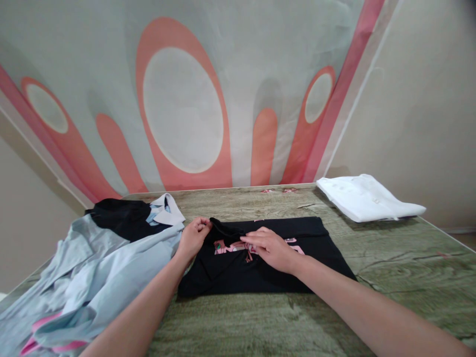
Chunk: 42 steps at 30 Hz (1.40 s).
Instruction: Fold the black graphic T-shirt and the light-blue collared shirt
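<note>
A folded black T-shirt [320, 267] with a pink print lies across the wooden table in front of me. My left hand [194, 240] is closed at its far left corner, pinching a raised flap of the black cloth between thumb and fingers. My right hand [273, 249] rests palm down on the middle of the shirt, over part of the print. Its fingers are stretched out toward the left, with the tips touching the end of the lifted fold. The rest of the print is partly hidden by this hand and the flap.
To the left lies a loose heap of light blue shirts [122, 267], with a black garment [122, 215] and a white collar [169, 210] at its far end. A folded white shirt [368, 198] sits at the table's [401, 267] back right. A patterned wall covering [241, 74] rises behind.
</note>
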Each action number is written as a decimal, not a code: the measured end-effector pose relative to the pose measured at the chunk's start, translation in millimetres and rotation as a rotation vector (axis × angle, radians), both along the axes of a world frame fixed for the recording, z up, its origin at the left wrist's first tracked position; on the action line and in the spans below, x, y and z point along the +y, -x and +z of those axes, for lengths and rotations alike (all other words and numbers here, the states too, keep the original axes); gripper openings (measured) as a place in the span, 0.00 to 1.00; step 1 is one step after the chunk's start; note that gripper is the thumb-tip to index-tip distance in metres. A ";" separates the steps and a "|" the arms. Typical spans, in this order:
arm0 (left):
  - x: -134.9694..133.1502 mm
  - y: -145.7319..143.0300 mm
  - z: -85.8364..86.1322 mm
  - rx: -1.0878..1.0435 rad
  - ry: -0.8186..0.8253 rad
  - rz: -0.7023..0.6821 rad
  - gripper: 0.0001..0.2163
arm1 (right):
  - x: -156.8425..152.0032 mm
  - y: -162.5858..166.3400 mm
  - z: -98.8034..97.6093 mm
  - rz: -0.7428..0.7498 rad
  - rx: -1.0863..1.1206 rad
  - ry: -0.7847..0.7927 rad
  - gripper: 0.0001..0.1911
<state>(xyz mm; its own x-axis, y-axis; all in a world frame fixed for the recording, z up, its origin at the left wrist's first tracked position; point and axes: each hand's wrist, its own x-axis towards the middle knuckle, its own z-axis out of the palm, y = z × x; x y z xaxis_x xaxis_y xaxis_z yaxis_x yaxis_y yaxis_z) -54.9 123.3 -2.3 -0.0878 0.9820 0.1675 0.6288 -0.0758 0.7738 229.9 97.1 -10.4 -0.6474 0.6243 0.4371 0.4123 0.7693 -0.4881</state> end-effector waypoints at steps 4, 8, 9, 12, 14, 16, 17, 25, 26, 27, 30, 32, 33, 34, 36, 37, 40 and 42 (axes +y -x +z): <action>-0.8 -0.5 1.5 -0.011 0.006 -0.010 0.15 | 2.7 -0.6 -3.3 -0.009 0.024 0.037 0.22; -0.2 1.1 1.8 -0.017 0.020 -0.005 0.15 | -0.7 -0.8 0.6 -0.003 -0.081 0.002 0.21; 0.0 1.4 1.6 -0.018 0.023 -0.001 0.14 | -2.0 -0.7 1.9 -0.011 -0.102 -0.007 0.22; 0.4 1.8 0.9 -0.013 0.029 0.008 0.14 | -4.9 -0.2 4.3 -0.032 -0.139 -0.027 0.23; 0.6 1.6 0.7 -0.001 0.031 0.007 0.13 | -5.6 -0.2 4.6 -0.028 -0.155 -0.033 0.22; 0.7 1.5 1.0 0.014 0.031 0.003 0.12 | -5.5 -0.9 4.6 -0.013 -0.161 -0.030 0.22; 0.7 1.5 1.3 0.021 0.030 0.001 0.12 | -5.2 -1.5 4.5 -0.003 -0.158 -0.027 0.21; 0.6 1.8 2.3 0.059 0.017 -0.019 0.10 | -3.7 -3.5 4.9 0.039 -0.152 -0.010 0.22; 0.5 1.9 2.3 0.060 0.013 -0.026 0.11 | -4.4 -3.0 5.2 0.028 -0.159 -0.015 0.22; 0.5 2.0 2.4 0.059 0.011 -0.038 0.12 | -5.3 -2.4 5.8 0.013 -0.168 -0.022 0.21; 0.8 2.4 2.3 0.054 0.002 -0.104 0.16 | -8.1 -0.9 8.3 -0.028 -0.213 -0.040 0.22; 0.8 2.4 2.4 0.050 -0.008 -0.137 0.14 | -9.4 -0.3 9.9 -0.028 -0.248 -0.052 0.23; 0.6 2.4 2.9 0.047 -0.013 -0.142 0.13 | -9.9 0.0 10.5 -0.022 -0.263 -0.058 0.24; -0.1 2.5 4.2 0.042 -0.016 -0.145 0.12 | -10.2 0.3 11.1 -0.016 -0.275 -0.066 0.25; -2.8 3.2 9.6 0.027 -0.022 -0.153 0.13 | -10.7 0.9 12.3 -0.013 -0.293 -0.080 0.26; -4.8 3.8 13.9 0.007 -0.022 -0.169 0.13 | -10.9 1.0 13.1 -0.013 -0.296 -0.085 0.26; -12.4 5.8 29.4 -0.081 0.027 -0.279 0.12 | -11.0 0.8 15.3 -0.018 -0.281 -0.079 0.28; -16.5 6.5 37.3 -0.098 0.086 -0.374 0.11 | -10.3 -0.1 15.0 -0.020 -0.242 -0.059 0.29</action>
<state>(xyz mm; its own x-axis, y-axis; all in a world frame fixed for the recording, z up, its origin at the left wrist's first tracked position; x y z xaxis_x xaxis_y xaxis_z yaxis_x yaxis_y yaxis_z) -61.4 106.8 35.0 0.2669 0.9593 0.0917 0.4930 -0.2177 0.8424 230.0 86.8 4.7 -0.7253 0.6163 0.3067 0.5274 0.7838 -0.3278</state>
